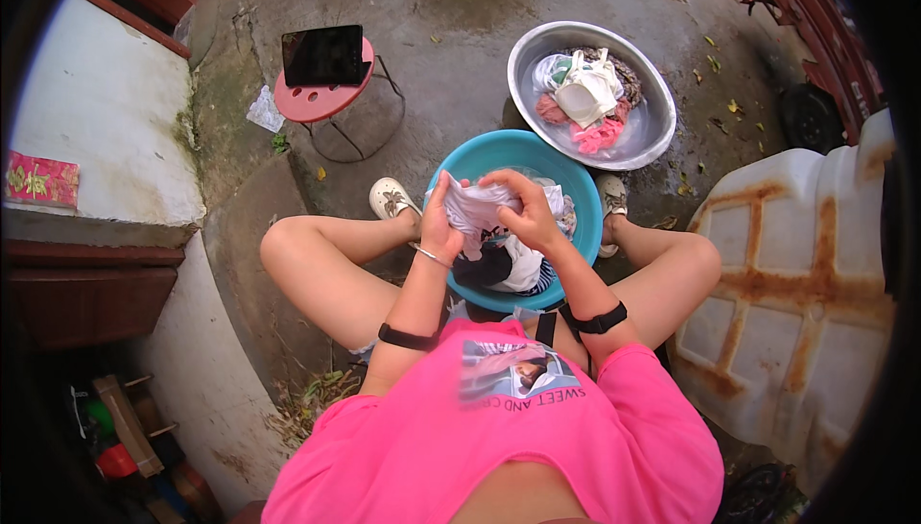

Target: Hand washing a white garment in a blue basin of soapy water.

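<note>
My left hand (442,228) and my right hand (531,213) grip a white cloth garment (474,205) between them, bunched and creased. The right fingers curl over its far side, and the left palm is against its left edge. They hold it above a turquoise basin (584,186) set between my legs. Inside the basin lie more clothes: a dark piece (486,268), a white one (524,260) and a striped one partly showing. The garment and my forearms hide part of the basin's inside.
A metal basin (656,137) with wet-looking white, pink and patterned clothes (589,92) stands beyond, to the right. Far left, a red stool (321,102) bears a dark tablet (324,55). A rust-stained white container (767,279) is on my right; a white wall (106,102) rises at left.
</note>
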Motion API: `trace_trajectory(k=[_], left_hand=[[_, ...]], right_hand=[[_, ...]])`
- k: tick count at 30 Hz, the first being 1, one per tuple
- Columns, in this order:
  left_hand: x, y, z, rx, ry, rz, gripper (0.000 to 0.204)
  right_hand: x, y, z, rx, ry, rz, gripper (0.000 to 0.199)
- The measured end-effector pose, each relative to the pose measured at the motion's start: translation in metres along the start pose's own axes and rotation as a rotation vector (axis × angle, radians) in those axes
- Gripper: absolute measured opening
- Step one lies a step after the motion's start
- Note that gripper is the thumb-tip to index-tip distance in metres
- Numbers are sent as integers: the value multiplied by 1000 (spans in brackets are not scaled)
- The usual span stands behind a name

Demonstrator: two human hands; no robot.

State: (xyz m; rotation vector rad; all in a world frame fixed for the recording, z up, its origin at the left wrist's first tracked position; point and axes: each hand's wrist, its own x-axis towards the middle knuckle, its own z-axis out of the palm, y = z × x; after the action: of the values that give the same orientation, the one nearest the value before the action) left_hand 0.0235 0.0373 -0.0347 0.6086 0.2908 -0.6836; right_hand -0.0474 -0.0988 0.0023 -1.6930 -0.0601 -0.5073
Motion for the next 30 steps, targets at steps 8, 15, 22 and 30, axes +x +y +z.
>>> trace_trajectory(k=[8,15,22,30], left_hand=[[1,-37,-24,81,-201,-188,26],[3,-39,-15,425,-68,47,31],[-16,-29,16,319,23,-144,22],[-24,-26,25,973,-151,41,20]], right_hand=[[-13,-7,35,-466,27,-467,26],[-14,5,29,-556,124,-55,28],[-9,7,28,-555,107,-377,27],[9,29,-26,-96,325,233,31]])
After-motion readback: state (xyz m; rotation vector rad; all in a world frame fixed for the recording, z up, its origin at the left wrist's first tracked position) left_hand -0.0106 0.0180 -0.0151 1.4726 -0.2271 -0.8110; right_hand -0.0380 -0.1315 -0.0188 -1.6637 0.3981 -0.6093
